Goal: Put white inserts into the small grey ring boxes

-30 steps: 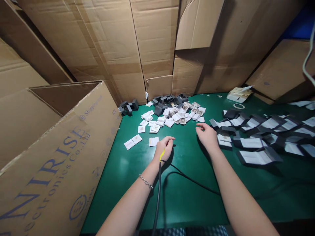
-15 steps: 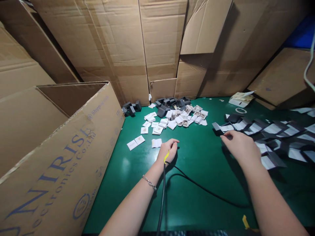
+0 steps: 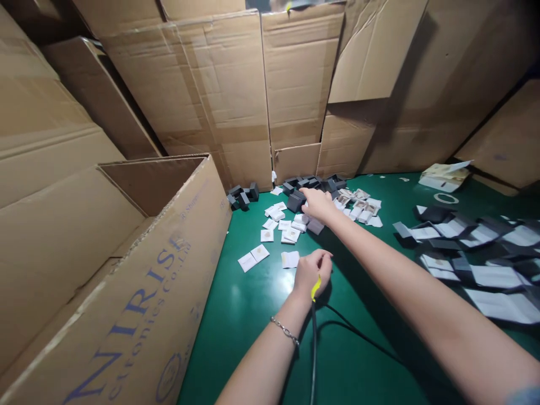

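Observation:
My left hand (image 3: 311, 273) rests on the green mat (image 3: 253, 315), its fingers curled round a black cable (image 3: 313, 349) with a yellow tag. My right hand (image 3: 319, 203) reaches across to the far pile of small white cards (image 3: 287, 230) and dark grey blocks (image 3: 295, 199). A dark grey piece (image 3: 315, 226) shows just under its palm, and the fingers seem to grip it. Further dark grey blocks (image 3: 242, 197) lie against the cardboard wall.
A large open cardboard box (image 3: 139, 264) printed in blue stands at the left. Cardboard sheets (image 3: 295, 84) wall in the back. Flat black-and-white folded boxes (image 3: 472, 253) spread over the right side. A tape ring (image 3: 446, 198) and a paper packet (image 3: 442, 175) lie far right.
My right hand left the flat black boxes at the right and swung left and forward to the card pile, and a dark piece now shows under it. The left hand stayed put.

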### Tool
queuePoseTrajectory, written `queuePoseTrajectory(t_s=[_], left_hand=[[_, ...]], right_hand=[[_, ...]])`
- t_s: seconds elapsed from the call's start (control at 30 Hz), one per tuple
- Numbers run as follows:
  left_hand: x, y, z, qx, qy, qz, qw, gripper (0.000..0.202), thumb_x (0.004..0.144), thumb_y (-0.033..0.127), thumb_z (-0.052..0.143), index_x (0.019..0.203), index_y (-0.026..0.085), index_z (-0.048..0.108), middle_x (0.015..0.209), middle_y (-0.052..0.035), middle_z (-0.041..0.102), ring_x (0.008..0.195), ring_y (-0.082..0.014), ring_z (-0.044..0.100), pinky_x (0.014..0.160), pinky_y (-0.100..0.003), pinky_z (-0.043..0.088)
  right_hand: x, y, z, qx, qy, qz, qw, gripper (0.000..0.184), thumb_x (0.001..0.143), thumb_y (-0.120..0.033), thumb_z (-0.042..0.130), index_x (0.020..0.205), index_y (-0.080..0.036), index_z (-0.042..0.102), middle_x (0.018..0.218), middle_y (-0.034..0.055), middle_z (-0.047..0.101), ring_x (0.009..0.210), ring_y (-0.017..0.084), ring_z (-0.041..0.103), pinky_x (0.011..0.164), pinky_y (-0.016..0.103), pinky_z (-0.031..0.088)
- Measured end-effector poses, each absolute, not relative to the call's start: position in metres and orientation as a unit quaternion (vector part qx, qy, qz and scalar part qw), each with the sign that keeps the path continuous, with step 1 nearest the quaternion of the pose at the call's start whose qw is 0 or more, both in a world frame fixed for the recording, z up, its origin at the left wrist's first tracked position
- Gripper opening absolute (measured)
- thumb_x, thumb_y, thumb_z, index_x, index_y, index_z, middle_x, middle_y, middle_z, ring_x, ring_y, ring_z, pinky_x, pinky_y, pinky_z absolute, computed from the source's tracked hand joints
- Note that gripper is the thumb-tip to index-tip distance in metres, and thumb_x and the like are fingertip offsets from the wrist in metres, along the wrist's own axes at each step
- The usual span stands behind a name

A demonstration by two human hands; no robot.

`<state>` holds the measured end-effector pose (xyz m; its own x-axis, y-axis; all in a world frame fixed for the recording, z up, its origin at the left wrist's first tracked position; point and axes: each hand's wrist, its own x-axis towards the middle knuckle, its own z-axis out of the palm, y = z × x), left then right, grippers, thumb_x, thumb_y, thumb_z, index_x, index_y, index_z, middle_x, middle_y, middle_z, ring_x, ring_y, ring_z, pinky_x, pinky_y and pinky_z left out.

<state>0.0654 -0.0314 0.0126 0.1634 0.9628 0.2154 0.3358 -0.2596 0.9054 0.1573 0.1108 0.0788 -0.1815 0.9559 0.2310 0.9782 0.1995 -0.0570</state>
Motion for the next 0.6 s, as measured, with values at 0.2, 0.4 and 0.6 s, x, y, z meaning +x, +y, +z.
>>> queuePoseTrajectory(t_s=[0.2,0.4,0.6], left_hand=[[0.066,-0.032,0.014,0.713,0.471,0.386,0.349,0.025,0.082,0.024,0.040,0.081,0.022,0.066,0.070,-0.0033,0.066,0.060,-0.0151,0.057,0.056,-0.025,0.039],[0.065,-0.028,0.013,0.677,0.487,0.403,0.377,0.025,0.081,0.023,0.041,0.075,0.021,0.065,0.064,-0.0026,0.063,0.058,-0.0140,0.054,0.055,-0.025,0.037],[0.062,-0.016,0.006,0.522,0.493,0.500,0.484,0.027,0.083,0.034,0.043,0.087,0.016,0.063,0.057,0.0013,0.053,0.052,-0.0101,0.049,0.051,-0.022,0.037]], right_hand=[[0.128,0.160,0.066,-0.551,-0.823,-0.133,0.022,0.043,0.079,-0.005,0.037,0.115,-0.020,0.055,0.127,0.0147,0.049,0.115,0.030,0.041,0.097,0.065,0.013],[0.122,0.158,0.062,-0.536,-0.830,-0.141,0.059,0.036,0.079,-0.002,0.034,0.101,-0.017,0.058,0.100,0.0103,0.061,0.099,0.024,0.048,0.100,0.059,0.010],[0.143,0.103,0.084,-0.564,-0.769,-0.099,0.284,0.034,0.074,-0.016,0.048,0.108,-0.016,0.048,0.121,0.0162,0.048,0.108,0.028,0.043,0.094,0.045,0.030]])
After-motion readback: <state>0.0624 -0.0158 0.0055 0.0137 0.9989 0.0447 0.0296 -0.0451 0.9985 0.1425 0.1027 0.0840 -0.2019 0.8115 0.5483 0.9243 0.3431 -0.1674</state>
